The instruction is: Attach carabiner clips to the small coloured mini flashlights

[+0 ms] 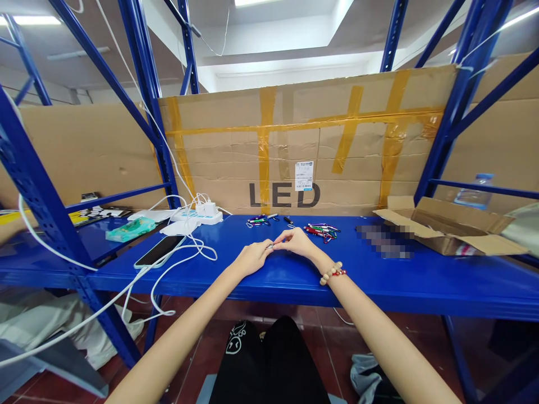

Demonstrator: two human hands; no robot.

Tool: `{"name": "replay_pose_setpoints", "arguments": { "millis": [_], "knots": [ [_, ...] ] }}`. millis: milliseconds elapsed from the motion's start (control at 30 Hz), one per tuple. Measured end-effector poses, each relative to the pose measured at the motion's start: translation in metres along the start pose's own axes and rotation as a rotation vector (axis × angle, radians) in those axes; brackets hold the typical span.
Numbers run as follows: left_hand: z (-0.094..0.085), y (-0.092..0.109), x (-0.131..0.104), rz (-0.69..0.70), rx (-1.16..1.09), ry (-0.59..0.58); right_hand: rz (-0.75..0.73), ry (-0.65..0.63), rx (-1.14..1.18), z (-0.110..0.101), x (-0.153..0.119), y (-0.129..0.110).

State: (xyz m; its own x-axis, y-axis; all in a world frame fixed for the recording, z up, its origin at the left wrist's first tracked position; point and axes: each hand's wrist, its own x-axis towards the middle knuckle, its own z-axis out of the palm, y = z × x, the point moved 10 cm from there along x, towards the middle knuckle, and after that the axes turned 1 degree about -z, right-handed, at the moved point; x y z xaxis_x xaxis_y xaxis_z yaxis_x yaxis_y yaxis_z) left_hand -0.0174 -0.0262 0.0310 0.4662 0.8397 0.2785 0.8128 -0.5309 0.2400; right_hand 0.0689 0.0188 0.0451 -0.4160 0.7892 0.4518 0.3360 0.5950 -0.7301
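Over the blue shelf (307, 278), my left hand (254, 257) and my right hand (296, 242) meet at the fingertips. Both pinch a tiny silvery piece (270, 246), too small to identify. Behind my hands lie several slim coloured items with loops, one group (261, 220) at the back centre and another (322, 230), with red and purple ones, just right of my right hand. A single dark item (288, 220) lies between the two groups.
At the left are a phone (160, 251), white cables, a power strip (204, 214) and a green packet (131, 229). An open cardboard box (452, 224) sits at the right. Blue posts flank the shelf, with a large cardboard panel (219, 163) behind. Another person's arm (14, 229) shows far left.
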Motion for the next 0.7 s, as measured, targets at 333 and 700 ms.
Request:
{"name": "replay_pose_setpoints", "arguments": {
  "millis": [333,700],
  "knots": [
    [0.0013,0.0006,-0.0005,0.033,0.002,0.001,0.027,-0.023,-0.007,0.0012,-0.002,-0.0009],
    [0.0005,0.0009,-0.0003,0.026,0.026,0.008,0.074,-0.033,0.013,0.0034,-0.0032,0.0025]
  ]
}}
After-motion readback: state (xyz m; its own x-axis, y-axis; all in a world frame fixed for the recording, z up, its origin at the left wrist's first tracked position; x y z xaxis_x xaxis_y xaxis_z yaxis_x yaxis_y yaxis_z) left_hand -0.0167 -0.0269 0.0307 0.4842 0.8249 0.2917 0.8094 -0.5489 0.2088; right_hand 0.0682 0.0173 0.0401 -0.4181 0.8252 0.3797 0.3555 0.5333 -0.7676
